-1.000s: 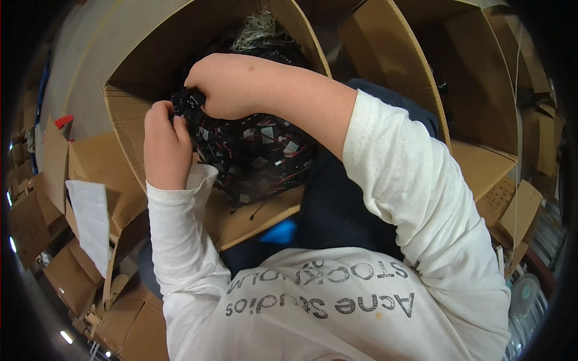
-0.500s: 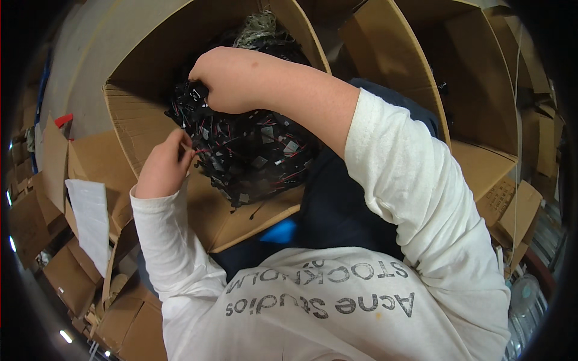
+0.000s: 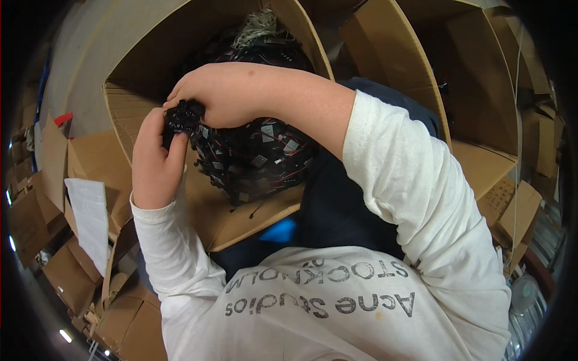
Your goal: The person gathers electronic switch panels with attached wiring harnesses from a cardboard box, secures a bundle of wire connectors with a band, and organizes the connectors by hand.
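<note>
A bunch of small black wired parts (image 3: 183, 116) is gripped between my two hands, above the left side of an open cardboard box (image 3: 123, 114). My left hand (image 3: 155, 161) holds it from the near left, thumb pressed against its lower side. From the far right, my right hand (image 3: 208, 95) bends over it, its fingers partly hidden behind the bunch. Below and to the right lies a large heap of similar black parts (image 3: 259, 159) with thin red and black wires and small silvery plates. A tangle of pale strands (image 3: 259, 27) rests on the heap's far side.
Another open cardboard box (image 3: 475, 78) stands to the right. At left are a white foam sheet (image 3: 90, 222), a red object (image 3: 63, 119) and several cardboard pieces (image 3: 99, 162). Clear plastic-looking items (image 3: 527, 301) stand at the lower right.
My left hand has moved up and away from me to meet the right hand at the black bunch. The right hand has come slightly nearer and lower, with the bunch now between both.
</note>
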### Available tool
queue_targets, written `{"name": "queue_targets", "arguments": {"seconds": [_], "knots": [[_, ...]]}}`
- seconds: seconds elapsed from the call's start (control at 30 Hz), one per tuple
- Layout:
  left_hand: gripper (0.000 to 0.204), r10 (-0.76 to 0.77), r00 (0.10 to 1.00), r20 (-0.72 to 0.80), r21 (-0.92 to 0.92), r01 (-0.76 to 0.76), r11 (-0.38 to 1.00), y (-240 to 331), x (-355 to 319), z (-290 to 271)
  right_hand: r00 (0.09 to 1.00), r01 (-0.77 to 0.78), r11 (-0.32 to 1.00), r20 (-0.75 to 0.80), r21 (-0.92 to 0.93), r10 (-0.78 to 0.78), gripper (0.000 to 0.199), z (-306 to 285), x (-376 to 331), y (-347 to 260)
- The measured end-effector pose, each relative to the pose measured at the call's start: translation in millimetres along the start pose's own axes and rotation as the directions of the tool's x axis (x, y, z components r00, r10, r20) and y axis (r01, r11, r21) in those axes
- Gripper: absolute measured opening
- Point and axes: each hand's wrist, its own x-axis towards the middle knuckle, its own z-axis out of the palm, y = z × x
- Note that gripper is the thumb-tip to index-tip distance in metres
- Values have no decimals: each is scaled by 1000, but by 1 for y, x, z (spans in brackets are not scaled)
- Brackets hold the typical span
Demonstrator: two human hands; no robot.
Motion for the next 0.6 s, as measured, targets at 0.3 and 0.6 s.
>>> {"name": "queue_targets", "arguments": {"seconds": [0.3,0.6], "knots": [[15,-182,982,39,-696,158,700,7,-6,-16,981,-156,971,144,180,130,22,-22,-6,-15],[24,-261,948,-180,-862,-24,507,6,13,16,992,-43,999,-116,-7,42,24,-26,-10,3]]}}
